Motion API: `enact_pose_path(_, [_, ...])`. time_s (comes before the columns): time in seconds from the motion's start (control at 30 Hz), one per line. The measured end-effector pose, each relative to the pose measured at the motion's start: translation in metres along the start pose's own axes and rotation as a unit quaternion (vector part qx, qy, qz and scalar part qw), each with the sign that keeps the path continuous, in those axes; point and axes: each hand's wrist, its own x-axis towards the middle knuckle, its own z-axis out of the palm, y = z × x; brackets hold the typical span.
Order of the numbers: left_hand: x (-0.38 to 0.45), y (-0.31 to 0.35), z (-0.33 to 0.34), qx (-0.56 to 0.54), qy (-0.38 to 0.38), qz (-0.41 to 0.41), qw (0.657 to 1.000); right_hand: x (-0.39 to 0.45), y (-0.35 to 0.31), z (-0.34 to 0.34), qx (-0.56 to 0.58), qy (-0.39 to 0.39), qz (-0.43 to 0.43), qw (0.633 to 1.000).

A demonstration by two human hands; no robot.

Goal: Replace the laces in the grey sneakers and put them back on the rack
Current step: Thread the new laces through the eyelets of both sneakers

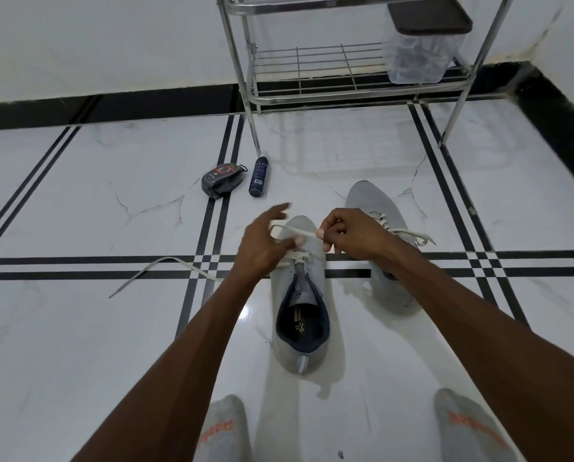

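A grey sneaker (300, 315) stands on the floor in front of me, heel toward me, with a cream lace (294, 230) threaded near its toe. My left hand (265, 243) is over the toe, thumb pressing the lace, fingers spread forward. My right hand (349, 236) pinches the other end of that lace stretch. A second grey sneaker (375, 208) lies to the right, partly behind my right forearm, its lace ends (419, 236) loose. A metal shoe rack (352, 75) stands at the wall ahead.
A loose lace (165, 266) trails on the tiles at the left. A dark shoe-polish sponge (224, 180) and a blue spray can (259, 176) lie near the rack's leg. A clear plastic box with a dark lid (419, 51) sits on the rack. My socked feet (224, 428) are at the bottom.
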Motion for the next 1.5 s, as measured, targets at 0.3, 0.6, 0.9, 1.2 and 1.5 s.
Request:
enact_pose_path(0.3, [-0.002, -0.008, 0.004, 0.042, 0.073, -0.043, 0.996, -0.018, -0.013, -0.003, 0.098, -0.061, -0.012, 0.993])
enact_pose_path(0.6, [-0.028, -0.007, 0.006, 0.032, 0.080, -0.063, 0.994, -0.011, -0.008, 0.011, 0.112, -0.102, -0.003, 0.989])
enact_pose_path(0.9, [-0.041, -0.002, 0.002, 0.019, -0.133, -0.150, 0.980, -0.004, -0.011, 0.028, -0.204, -0.002, -0.101, 0.974])
enact_pose_path(1.2, [-0.038, -0.009, 0.001, 0.052, -0.076, -0.142, 0.986, -0.005, 0.001, 0.042, -0.208, -0.017, -0.093, 0.974])
enact_pose_path(1.5, [-0.043, -0.029, 0.010, -0.119, -0.035, -0.163, 0.979, 0.003, 0.001, 0.058, -0.190, -0.013, -0.052, 0.980])
